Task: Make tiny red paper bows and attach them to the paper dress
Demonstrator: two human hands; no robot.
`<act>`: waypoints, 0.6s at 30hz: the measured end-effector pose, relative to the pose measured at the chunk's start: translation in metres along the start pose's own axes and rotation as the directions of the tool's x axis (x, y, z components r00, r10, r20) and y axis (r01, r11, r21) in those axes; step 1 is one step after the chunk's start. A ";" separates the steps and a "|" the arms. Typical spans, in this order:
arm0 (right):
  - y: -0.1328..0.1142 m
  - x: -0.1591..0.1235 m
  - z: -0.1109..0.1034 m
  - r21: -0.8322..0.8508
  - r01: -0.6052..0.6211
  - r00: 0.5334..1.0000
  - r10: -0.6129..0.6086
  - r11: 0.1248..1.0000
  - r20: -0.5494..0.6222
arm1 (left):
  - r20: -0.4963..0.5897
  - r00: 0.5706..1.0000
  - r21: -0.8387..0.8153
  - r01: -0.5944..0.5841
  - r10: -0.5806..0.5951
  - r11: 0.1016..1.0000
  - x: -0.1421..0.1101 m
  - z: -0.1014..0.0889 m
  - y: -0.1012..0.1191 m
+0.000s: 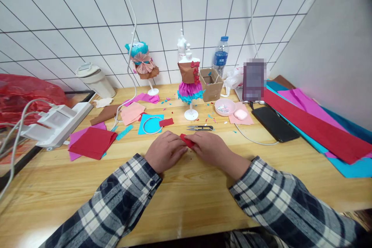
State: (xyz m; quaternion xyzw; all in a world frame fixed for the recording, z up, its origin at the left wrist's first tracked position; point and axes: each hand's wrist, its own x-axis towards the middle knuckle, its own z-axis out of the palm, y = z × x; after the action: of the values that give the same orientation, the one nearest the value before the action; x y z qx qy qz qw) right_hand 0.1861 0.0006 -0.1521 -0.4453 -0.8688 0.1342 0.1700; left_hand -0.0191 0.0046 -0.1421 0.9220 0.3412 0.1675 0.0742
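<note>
A small folded piece of red crepe paper (186, 140) is pinched between my hands over the middle of the wooden table. The fingers of my right hand (209, 147) press on it from the right. My left hand (167, 152) is closed at its left edge, fingertips partly hidden. Just beyond lie black-handled thread snips (200, 128). A white ring (144, 128) rests on a blue paper square (142, 123), with a short red strip (166, 122) at its right. Behind stands a small dress form (190, 75) with a brown top, red bows and a purple and teal skirt.
Stacked red paper squares (93, 142) lie left, near a white power strip (64, 126). A second dressed form (142, 60), a cardboard box (211, 89) and a water bottle (221, 56) stand behind. A pink dish (225, 106), phone (274, 123) and long red strip (314, 124) lie right.
</note>
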 end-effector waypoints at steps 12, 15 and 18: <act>0.011 0.002 -0.007 -0.075 -0.032 0.999 0.032 0.997 0.002 | 0.087 0.996 -0.080 -0.027 0.034 0.996 0.004 -0.001 -0.004; 0.008 0.003 -0.007 -0.134 -0.067 0.996 0.074 0.989 0.041 | 0.073 0.997 -0.078 -0.003 0.009 0.997 0.003 -0.001 -0.003; 0.004 0.004 -0.005 -0.170 -0.098 0.994 0.106 0.981 0.038 | 0.028 0.998 -0.048 0.056 -0.054 0.997 0.005 0.002 0.000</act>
State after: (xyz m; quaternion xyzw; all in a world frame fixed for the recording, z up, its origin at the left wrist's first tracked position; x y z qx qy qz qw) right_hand 0.1892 0.0064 -0.1489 -0.4986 -0.8568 0.0796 0.1043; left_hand -0.0146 0.0075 -0.1430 0.9123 0.3612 0.1613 0.1060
